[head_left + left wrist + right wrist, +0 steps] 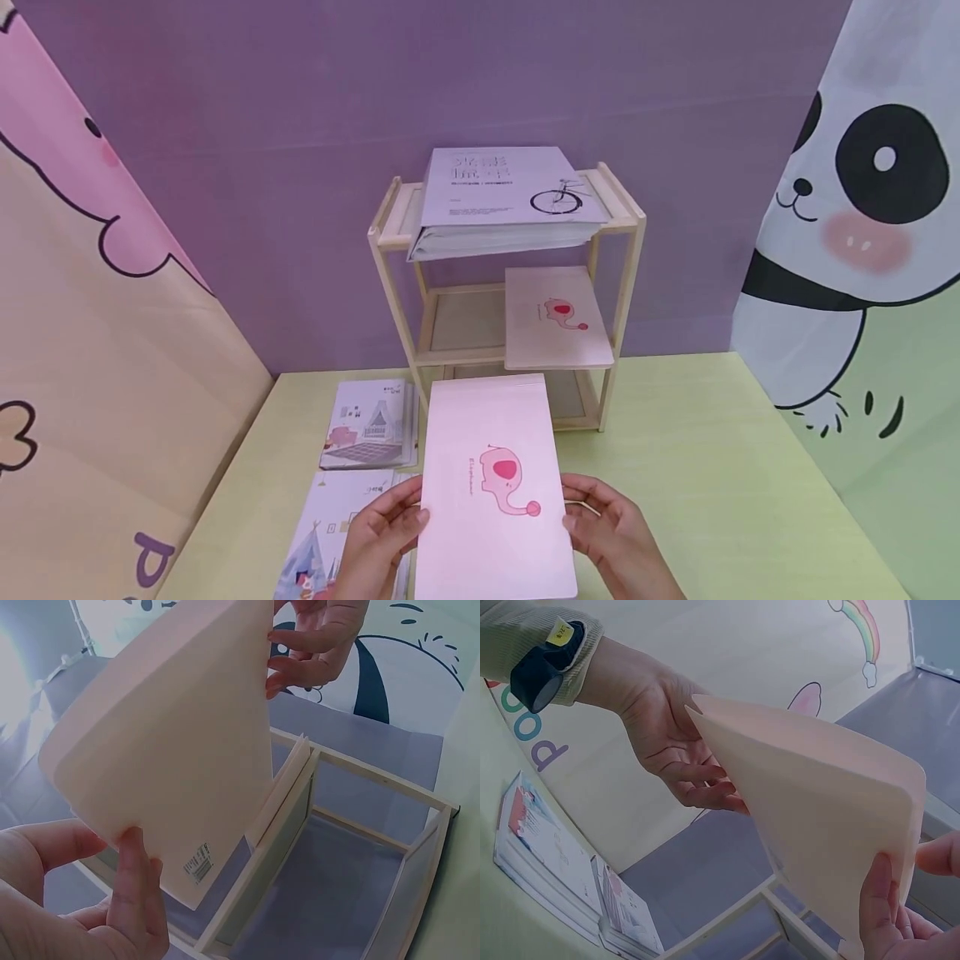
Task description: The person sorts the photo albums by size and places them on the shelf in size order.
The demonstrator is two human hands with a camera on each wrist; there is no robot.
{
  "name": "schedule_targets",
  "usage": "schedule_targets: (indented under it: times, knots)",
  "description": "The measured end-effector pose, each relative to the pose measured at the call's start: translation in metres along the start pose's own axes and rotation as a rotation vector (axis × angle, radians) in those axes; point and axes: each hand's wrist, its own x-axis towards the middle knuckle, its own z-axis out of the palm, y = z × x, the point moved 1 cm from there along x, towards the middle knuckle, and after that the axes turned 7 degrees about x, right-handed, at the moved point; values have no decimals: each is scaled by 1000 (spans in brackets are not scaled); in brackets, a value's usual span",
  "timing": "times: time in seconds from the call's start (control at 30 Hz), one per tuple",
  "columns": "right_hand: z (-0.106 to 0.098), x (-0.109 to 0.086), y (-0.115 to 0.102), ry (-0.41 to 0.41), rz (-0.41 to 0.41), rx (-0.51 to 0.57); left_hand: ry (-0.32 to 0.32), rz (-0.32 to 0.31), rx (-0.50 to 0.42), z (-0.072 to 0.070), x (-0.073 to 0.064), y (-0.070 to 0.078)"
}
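Observation:
A pink notebook [495, 500] with an elephant drawing on its cover is held between both hands in front of the shelf rack. My left hand [382, 529] pinches its left edge, thumb on the cover side. On the opposite edge, my right hand [615, 529] grips it the same way. A barcode sticker [199, 864] shows on the underside in the left wrist view. The covers part a little in the right wrist view. Beyond it, a matching pink elephant notebook [558, 342] lies on the rack's middle shelf, at the right, slightly over the front edge.
The small wooden rack [628, 292] stands against the purple wall. Its top shelf bears a thick white book or stack with a bicycle picture [495, 192]. Two piles of illustrated books, a rear pile [367, 425] and a front pile [322, 517], lie left on the table [720, 467].

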Motion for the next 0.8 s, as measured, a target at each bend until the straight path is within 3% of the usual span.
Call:
schedule_targets:
  times: [0.27,0.53,0.8]
  knots:
    - [0,7,-5,60,10,-50,17,-5,2,2,6,9]
    - [-1,15,-10,100,-8,-64,23,37,-2,8,12,15]
    - [-5,24,-17,38,-55,-51,57,4,-2,13,19,21]
